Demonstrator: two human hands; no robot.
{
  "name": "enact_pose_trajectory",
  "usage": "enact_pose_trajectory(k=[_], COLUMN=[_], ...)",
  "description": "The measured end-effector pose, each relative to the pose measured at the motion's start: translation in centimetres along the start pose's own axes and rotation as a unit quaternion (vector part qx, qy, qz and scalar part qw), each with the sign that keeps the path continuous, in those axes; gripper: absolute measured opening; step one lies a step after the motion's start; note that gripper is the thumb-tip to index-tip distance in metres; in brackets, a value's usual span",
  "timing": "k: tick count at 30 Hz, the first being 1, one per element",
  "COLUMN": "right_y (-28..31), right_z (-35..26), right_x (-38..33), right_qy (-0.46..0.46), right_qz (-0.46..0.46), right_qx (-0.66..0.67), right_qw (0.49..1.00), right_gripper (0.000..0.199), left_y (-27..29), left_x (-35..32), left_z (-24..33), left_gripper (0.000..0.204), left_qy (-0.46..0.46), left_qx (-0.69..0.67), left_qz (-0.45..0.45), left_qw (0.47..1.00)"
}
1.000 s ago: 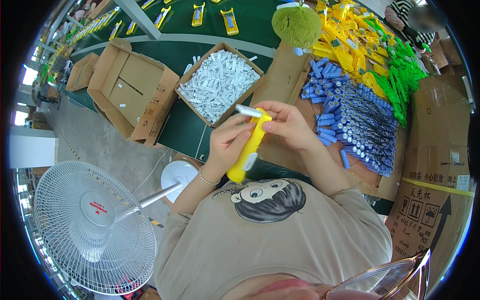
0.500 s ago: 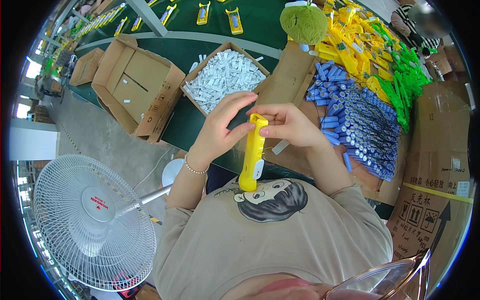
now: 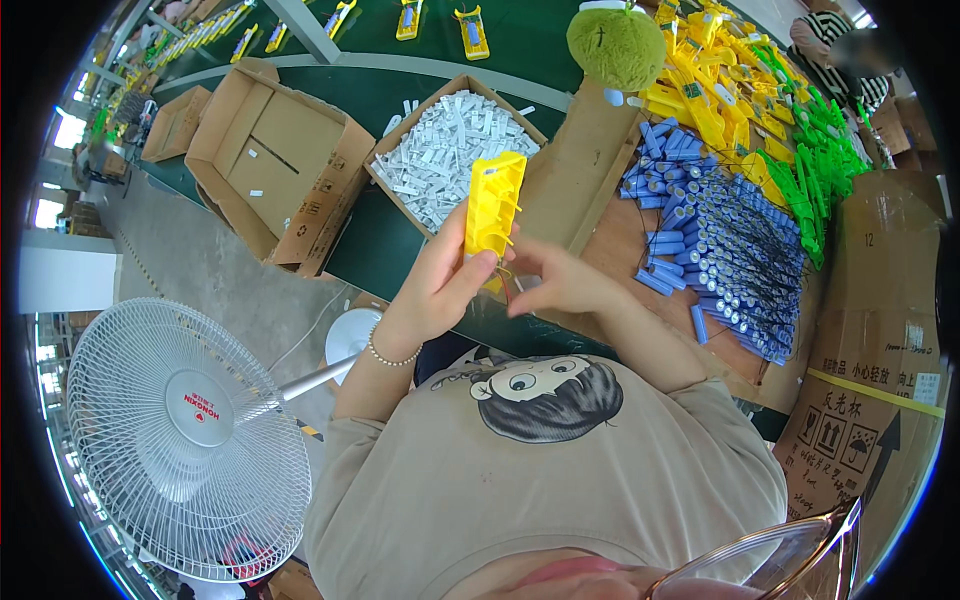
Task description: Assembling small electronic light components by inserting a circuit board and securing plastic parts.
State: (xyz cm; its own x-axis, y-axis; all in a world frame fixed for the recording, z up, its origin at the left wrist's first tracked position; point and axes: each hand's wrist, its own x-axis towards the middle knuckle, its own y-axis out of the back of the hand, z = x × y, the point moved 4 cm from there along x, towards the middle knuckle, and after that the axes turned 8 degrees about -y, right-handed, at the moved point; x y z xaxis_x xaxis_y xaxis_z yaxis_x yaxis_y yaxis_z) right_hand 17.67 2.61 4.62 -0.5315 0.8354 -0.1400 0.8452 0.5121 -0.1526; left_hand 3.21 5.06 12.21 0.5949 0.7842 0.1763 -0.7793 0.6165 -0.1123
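My left hand (image 3: 440, 285) is closed around a yellow plastic housing (image 3: 493, 205), its thumb pressed on the lower end. The housing stands raised, its hollow, ribbed inside showing. Thin wires (image 3: 508, 273) hang at its lower end, beside my right hand (image 3: 560, 280). That hand's thumb and forefinger are apart, with no object visible between them; its other fingers are partly hidden. Just beyond the housing, an open carton (image 3: 380, 165) holds a heap of small white plastic pieces (image 3: 450, 145).
Blue cylindrical cells (image 3: 725, 245) with dark wires lie heaped on the right, below piles of yellow housings (image 3: 715, 80) and green parts (image 3: 815, 165). An empty cardboard box (image 3: 270, 165) is at left, a white fan (image 3: 190, 440) nearer. A tall carton (image 3: 860, 350) stands right; a green plush (image 3: 615, 48) sits at the back.
The yellow housing has been raised away from my chest and turned so its ribbed inside shows. My left hand now grips its lower end; my right hand has come off it and moved lower.
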Motion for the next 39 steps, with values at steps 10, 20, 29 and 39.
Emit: enact_pose_trajectory(k=[10, 20, 29, 39], right_y=[3.7, 4.0, 3.5, 3.5], right_z=[-4.5, -5.8, -5.2, -1.0], right_x=[-4.3, -3.2, -2.7, -3.3], right_qy=[-0.152, 0.002, -0.049, 0.123], right_qz=[0.233, 0.177, 0.169, 0.254], right_qx=[-0.121, 0.261, 0.242, 0.001], right_qw=[0.953, 0.949, 0.954, 0.959], right_gripper=[0.013, 0.023, 0.015, 0.034], left_y=[3.8, -1.5, -3.9, -2.5], left_x=[0.2, -0.4, -1.5, -0.7], left_z=[1.2, -4.1, -6.6, -5.5], left_gripper=[0.049, 0.046, 0.044, 0.048], left_qy=[-0.104, 0.063, 0.197, 0.098], left_qx=[0.241, -0.117, -0.256, -0.267], left_qz=[0.112, 0.002, 0.049, 0.06], left_qw=[0.958, 0.991, 0.945, 0.957])
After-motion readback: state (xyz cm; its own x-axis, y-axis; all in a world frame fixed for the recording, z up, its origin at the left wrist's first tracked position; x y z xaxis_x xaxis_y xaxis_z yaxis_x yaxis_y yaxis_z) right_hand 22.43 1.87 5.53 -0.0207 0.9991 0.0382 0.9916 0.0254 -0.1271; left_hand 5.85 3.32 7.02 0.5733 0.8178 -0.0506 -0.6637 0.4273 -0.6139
